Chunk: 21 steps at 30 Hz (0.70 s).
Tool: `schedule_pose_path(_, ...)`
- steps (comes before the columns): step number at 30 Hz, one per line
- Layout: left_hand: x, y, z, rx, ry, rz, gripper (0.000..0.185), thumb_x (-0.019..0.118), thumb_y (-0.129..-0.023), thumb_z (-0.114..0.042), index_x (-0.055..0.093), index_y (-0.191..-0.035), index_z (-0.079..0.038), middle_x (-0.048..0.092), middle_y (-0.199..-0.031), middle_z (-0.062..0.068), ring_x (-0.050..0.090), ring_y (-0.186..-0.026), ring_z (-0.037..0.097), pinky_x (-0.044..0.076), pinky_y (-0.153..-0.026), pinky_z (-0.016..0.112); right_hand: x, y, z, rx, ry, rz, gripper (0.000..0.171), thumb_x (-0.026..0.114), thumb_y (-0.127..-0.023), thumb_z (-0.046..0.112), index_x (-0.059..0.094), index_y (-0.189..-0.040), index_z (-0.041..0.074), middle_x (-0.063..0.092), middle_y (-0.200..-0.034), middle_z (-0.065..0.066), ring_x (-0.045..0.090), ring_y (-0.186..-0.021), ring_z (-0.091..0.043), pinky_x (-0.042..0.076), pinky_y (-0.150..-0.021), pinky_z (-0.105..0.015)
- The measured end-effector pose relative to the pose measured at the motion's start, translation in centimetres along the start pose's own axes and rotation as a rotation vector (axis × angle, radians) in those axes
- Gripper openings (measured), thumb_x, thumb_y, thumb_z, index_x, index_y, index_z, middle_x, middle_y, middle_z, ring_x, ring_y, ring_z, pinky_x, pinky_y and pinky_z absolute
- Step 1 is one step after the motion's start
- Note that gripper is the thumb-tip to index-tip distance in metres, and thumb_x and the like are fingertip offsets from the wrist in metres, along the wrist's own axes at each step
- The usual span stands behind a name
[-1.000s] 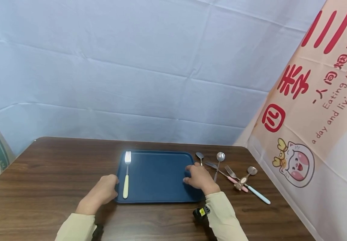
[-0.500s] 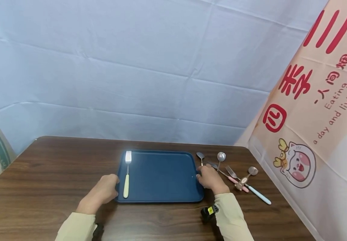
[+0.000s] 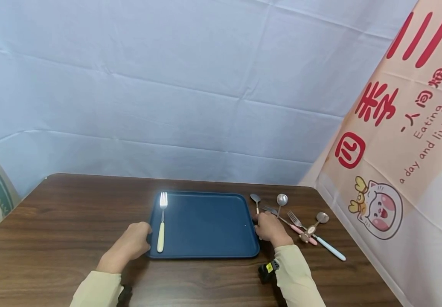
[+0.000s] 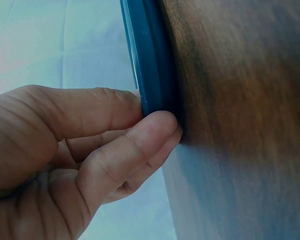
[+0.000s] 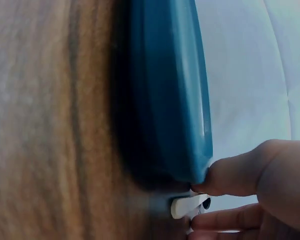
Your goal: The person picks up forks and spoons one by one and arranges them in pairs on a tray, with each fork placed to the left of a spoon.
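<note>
Blue tray [image 3: 205, 226] flat on desk [image 3: 52, 221], midway along the near edge, between both hands. Left hand [image 3: 129, 245] at tray's left rim, thumb and fingers pinching the rim, confirmed in left wrist view [image 4: 150, 65]. Right hand [image 3: 268, 228] at tray's right rim, thumb pressed against rim edge; fingers curled by a white handle [image 5: 187, 206], grasp on it not resolvable. Cream-handled fork [image 3: 161, 221] inside tray, along left rim, just beside left hand. Loose cutlery [image 3: 301, 226] toward desk's right edge, partly hidden behind right hand. Wrist views blurred, tray cut off
</note>
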<state>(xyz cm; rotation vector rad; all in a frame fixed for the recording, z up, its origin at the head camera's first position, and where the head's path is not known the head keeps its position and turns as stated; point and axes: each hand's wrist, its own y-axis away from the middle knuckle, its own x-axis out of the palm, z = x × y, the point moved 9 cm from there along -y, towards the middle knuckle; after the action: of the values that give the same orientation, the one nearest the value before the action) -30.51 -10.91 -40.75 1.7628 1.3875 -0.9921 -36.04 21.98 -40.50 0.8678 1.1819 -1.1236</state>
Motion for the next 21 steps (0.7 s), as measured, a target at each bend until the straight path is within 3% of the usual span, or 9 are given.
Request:
schedule_pose_path(4,0.0,0.0,0.0,-0.009,0.004,0.007,0.030,0.065,-0.071,0.010,0.060,-0.100,0.014,0.061,-0.099,0.024,0.051,-0.073,0.023,0.046,-0.065,0.038,-0.5,0.1,0.3,-0.034,0.019,-0.031,0.005,0.061,-0.078,0.000,0.065,-0.075,0.000,0.057,-0.072,-0.011,0.055,-0.072,-0.028,0.045,-0.066,-0.042)
schedule_pose_path(7,0.0,0.0,0.0,-0.006,0.004,0.006,0.030,0.066,-0.071,0.010,0.060,-0.100,0.015,0.061,-0.100,0.024,0.052,-0.075,0.023,0.047,-0.067,0.039,-0.7,0.2,0.1,-0.019,0.004,-0.037,0.020,0.058,-0.076,-0.005,0.054,-0.059,0.005,0.049,-0.058,-0.007,0.050,-0.056,-0.022,0.043,-0.056,-0.038)
schedule_pose_path(15,0.1,0.0,0.1,-0.001,0.002,0.008,0.031,0.066,-0.071,0.010,0.060,-0.101,0.015,0.061,-0.102,0.024,0.055,-0.081,0.024,0.048,-0.071,0.041,-0.6,0.1,-0.3,0.004,0.077,-0.045,0.023,0.057,-0.074,-0.011,0.055,-0.058,0.006,0.049,-0.052,-0.003,0.050,-0.051,-0.017,0.045,-0.053,-0.034)
schedule_pose_path(21,0.1,-0.1,0.1,-0.010,0.000,0.010,0.031,0.066,-0.072,0.010,0.059,-0.102,0.015,0.061,-0.102,0.025,0.054,-0.081,0.024,0.048,-0.072,0.041,-0.5,0.0,-0.9,0.052,0.025,-0.049,0.025,0.057,-0.073,-0.010,0.055,-0.055,0.007,0.048,-0.053,-0.002,0.047,-0.050,-0.016,0.040,-0.049,-0.031)
